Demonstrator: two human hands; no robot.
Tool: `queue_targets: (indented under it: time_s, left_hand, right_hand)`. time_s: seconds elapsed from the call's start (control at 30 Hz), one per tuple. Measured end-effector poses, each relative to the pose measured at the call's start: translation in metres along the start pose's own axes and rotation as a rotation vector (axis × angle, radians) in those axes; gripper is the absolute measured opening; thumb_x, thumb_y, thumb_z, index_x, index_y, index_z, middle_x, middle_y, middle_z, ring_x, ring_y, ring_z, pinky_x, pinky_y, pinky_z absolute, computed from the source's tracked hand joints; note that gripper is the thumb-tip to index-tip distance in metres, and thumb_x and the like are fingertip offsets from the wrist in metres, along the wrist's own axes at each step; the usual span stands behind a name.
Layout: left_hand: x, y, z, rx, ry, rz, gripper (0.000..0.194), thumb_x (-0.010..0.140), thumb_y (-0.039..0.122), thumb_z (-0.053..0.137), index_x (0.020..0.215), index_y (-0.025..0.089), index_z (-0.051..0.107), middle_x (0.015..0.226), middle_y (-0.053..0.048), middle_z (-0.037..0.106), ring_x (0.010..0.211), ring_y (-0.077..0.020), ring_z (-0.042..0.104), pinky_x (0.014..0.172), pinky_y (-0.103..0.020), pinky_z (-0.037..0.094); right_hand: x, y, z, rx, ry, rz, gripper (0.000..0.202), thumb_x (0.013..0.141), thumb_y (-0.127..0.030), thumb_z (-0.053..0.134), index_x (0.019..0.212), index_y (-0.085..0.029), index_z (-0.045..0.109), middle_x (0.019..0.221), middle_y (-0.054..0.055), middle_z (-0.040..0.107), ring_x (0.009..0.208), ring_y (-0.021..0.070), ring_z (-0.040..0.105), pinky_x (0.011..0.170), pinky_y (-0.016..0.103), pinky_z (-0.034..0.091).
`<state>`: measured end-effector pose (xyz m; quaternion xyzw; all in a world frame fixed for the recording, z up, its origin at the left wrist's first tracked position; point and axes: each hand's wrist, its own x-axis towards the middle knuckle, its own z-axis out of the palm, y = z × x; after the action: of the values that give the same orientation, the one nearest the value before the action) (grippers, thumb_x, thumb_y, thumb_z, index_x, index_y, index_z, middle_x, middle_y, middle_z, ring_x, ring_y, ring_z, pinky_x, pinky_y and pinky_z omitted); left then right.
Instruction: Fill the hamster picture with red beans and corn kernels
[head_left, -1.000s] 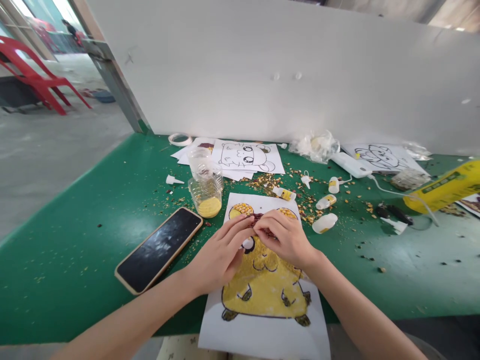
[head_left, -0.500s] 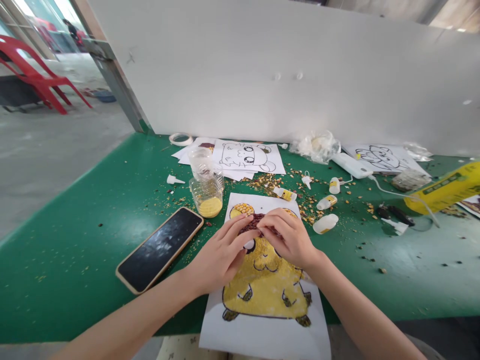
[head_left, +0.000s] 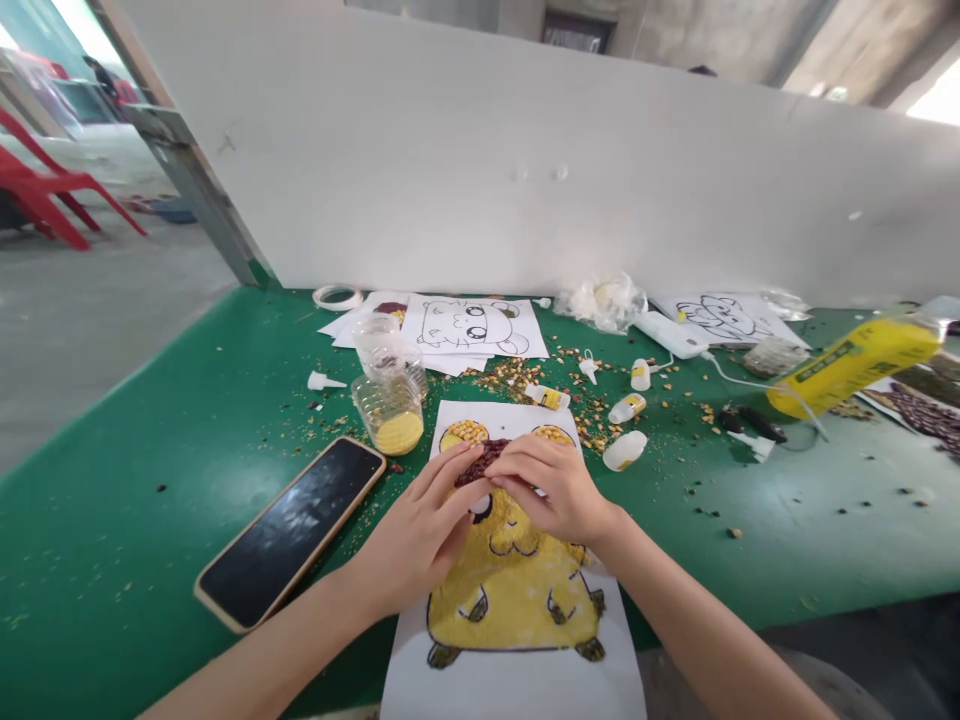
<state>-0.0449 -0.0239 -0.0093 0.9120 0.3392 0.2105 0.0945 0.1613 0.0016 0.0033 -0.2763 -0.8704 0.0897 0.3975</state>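
Observation:
A sheet of paper (head_left: 405, 680) lies before me with a cartoon hamster picture (head_left: 510, 610), its body covered in fine yellow grain and its ears in corn kernels. Across its forehead runs a patch of dark red beans (head_left: 489, 458). My left hand (head_left: 416, 530) rests over the left of this patch, fingers stretched out flat. From the right, my right hand (head_left: 559, 488) bends over the beans, its fingers together and thumb close to the index tip. Whatever may be between those fingertips is hidden. Both hands' fingertips nearly meet at the beans.
A phone (head_left: 292, 535) lies at left, beside a clear plastic cup (head_left: 394, 425) of yellow grain. Several glue bottles (head_left: 625, 451) and scattered kernels (head_left: 517, 375) are at right. Behind are line drawings (head_left: 476, 328), a power bank (head_left: 671, 334), a yellow bottle (head_left: 855, 365) and a white board (head_left: 450, 170).
The view has shifted, so the table's things appear further left and slightly lower. Both hands stay at the red beans, with only slight finger movement.

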Motion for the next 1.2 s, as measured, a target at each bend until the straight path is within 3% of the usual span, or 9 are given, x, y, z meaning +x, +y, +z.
queue_targets:
  time_s: [0.37,0.57,1.0,1.2]
  left_hand:
    - [-0.0008,-0.0006,0.0029,0.043,-0.013,0.028,0.054,0.080,0.001,0.042,0.130,0.021,0.040,0.141,-0.011,0.037,0.134,-0.0272,0.027,0.106,-0.048,0.036]
    - [-0.0022,-0.0033,0.0045,0.141,-0.023,0.057,0.064,0.078,0.000,0.044,0.137,0.023,0.035,0.145,-0.013,0.031,0.136,-0.0291,0.024,0.106,-0.050,0.034]
    - [-0.0023,-0.0024,0.0025,0.089,0.000,0.051,0.060,0.078,0.001,0.044,0.133,0.024,0.038,0.145,-0.011,0.031,0.136,-0.0289,0.024,0.106,-0.050,0.035]
    - [-0.0036,-0.0032,0.0048,0.079,-0.012,0.045,0.064,0.077,-0.001,0.044,0.136,0.024,0.034,0.145,-0.011,0.029,0.137,-0.0282,0.021,0.108,-0.051,0.031]
  right_hand:
    - [0.0039,-0.0057,-0.0038,-0.037,-0.050,-0.013,0.014,0.086,-0.012,0.041,0.083,-0.019,0.053,0.079,0.004,0.060,0.074,0.0147,0.054,0.064,0.025,0.045]
    - [0.0043,-0.0062,-0.0046,-0.015,-0.062,0.003,0.012,0.085,-0.011,0.039,0.082,-0.019,0.049,0.078,0.005,0.057,0.071,0.0155,0.051,0.061,0.026,0.043]
    - [0.0026,-0.0039,-0.0069,-0.009,0.017,0.069,0.015,0.086,-0.011,0.040,0.084,-0.019,0.053,0.078,0.005,0.058,0.071,0.0151,0.053,0.061,0.027,0.044]
    - [0.0023,-0.0030,-0.0065,-0.001,-0.013,0.026,0.015,0.086,-0.012,0.046,0.090,-0.019,0.058,0.082,0.005,0.063,0.075,0.0149,0.057,0.065,0.026,0.046]
